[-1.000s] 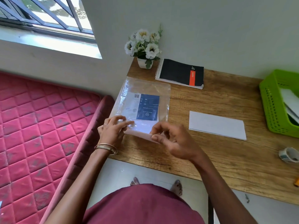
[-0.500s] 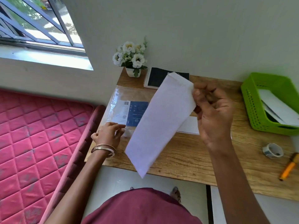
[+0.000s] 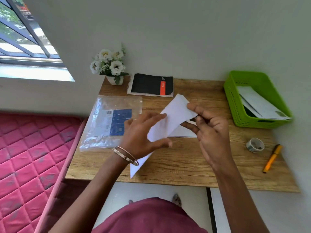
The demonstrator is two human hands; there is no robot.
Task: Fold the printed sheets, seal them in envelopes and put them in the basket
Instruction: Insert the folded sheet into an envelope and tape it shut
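A pink quilted mattress (image 3: pixel 25 157) lies along the left, its edge against the wooden tabletop (image 3: pixel 185 165). On the left part of the tabletop lies a clear plastic packet (image 3: pixel 107 125) with a blue printed label showing through it. Far behind it, against the wall, stands a small pot of white flowers (image 3: pixel 109 64), and just to its right lies a black spiral notebook (image 3: pixel 149 84) with an orange stripe.

Over the middle of the tabletop the person holds a white envelope (image 3: pixel 170 121) slanted in the air, its far end up by the notebook and its near corner pointing down towards the tabletop's near edge. The left hand (image 3: pixel 141 137), a bangle (image 3: pixel 125 154) on its wrist, spreads over the envelope's middle, thumb and fingers loosely around it. The right hand (image 3: pixel 208 132) pinches the envelope's far end between thumb and fingertips. Beneath the envelope a folded white sheet (image 3: pixel 183 132) lies flat on the tabletop, mostly hidden.

Further right sit a small roll of tape (image 3: pixel 255 145) and, near it, an orange pen (image 3: pixel 272 158). At the far right stands the green basket (image 3: pixel 235 101), with white envelopes already lying inside.
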